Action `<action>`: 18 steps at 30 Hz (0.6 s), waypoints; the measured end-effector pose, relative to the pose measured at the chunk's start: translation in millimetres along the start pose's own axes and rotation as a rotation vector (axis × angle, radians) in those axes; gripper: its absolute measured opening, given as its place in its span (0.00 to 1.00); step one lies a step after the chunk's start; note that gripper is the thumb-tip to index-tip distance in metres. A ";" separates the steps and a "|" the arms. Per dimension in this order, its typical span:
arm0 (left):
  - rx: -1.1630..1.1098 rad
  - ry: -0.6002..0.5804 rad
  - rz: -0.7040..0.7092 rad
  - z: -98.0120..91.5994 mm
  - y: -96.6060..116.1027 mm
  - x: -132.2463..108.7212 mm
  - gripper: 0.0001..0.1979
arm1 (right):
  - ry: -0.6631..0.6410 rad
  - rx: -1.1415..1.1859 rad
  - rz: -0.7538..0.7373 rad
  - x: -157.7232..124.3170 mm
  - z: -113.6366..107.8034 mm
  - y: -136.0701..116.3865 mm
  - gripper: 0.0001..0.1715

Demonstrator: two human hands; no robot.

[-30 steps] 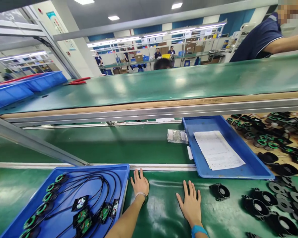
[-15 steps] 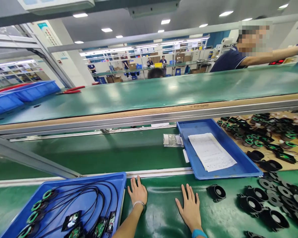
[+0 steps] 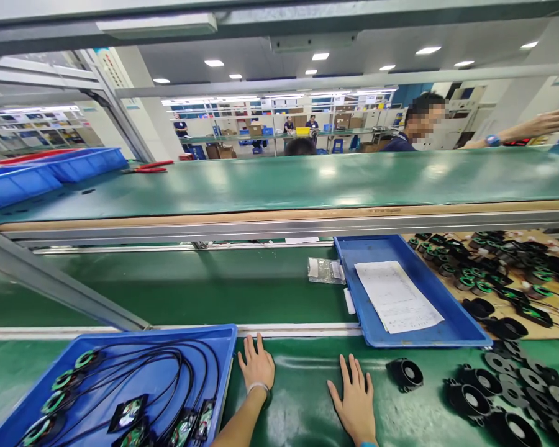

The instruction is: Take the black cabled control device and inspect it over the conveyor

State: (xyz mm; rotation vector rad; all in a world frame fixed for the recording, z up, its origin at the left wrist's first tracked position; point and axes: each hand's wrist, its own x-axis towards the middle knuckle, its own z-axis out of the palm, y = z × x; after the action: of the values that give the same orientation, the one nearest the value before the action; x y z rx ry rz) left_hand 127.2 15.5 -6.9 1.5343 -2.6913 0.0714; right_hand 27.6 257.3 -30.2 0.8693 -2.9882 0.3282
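A green-topped shelf (image 3: 279, 180) is edged along its front with a metal rail (image 3: 279, 233). At its left end blue bins (image 3: 84, 169) are placed, and red-handled pliers (image 3: 156, 165) are laid near them. Below, written sheets of paper (image 3: 395, 295) are held in a blue tray (image 3: 370, 249), and a clear plastic bag (image 3: 326, 270) is set by its left rim. Beyond the shelf, at the right, a co-worker's arm (image 3: 522, 131) is stretched out; overhead, ceiling lights (image 3: 320, 56) are lit.

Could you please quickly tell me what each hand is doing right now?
Left hand: open, holding nothing, beside the cable tray.
Right hand: open, holding nothing, fingers spread over the green mat.
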 end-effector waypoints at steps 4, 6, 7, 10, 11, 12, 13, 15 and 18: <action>0.006 0.006 0.000 0.5 0.3 0.0 0.26 | -0.021 -0.019 0.010 1.7 -1.7 -1.5 0.38; 0.008 0.010 0.001 0.7 0.3 0.0 0.26 | -0.041 -0.027 0.021 2.3 -1.8 -2.3 0.35; 0.008 0.013 0.002 0.9 0.2 0.1 0.26 | -0.049 -0.028 0.026 2.5 -1.7 -2.5 0.35; 0.007 0.022 0.004 2.6 -0.6 0.3 0.26 | -0.060 -0.024 0.027 2.6 -1.2 -2.8 0.34; 0.005 0.024 0.004 3.4 -0.8 0.4 0.26 | -0.057 -0.022 0.023 2.6 -1.2 -2.8 0.34; 0.004 0.027 0.004 4.2 -1.1 0.6 0.26 | -0.052 -0.021 0.022 2.6 -1.3 -2.9 0.34; 0.002 0.029 0.005 4.8 -1.3 0.7 0.26 | -0.046 -0.021 0.022 2.6 -1.6 -3.0 0.34; 0.000 0.035 0.005 5.4 -1.3 0.8 0.26 | -0.035 -0.023 0.021 2.8 -2.4 -3.3 0.34; 0.000 0.038 0.007 4.2 -0.8 0.7 0.26 | -0.027 -0.025 0.018 3.2 -3.7 -4.1 0.34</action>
State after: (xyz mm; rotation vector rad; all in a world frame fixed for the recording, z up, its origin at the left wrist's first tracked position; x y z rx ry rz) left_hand 127.5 14.2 -11.1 1.5083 -2.6669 0.0995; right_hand 26.9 252.9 -25.6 0.8515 -3.0199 0.2809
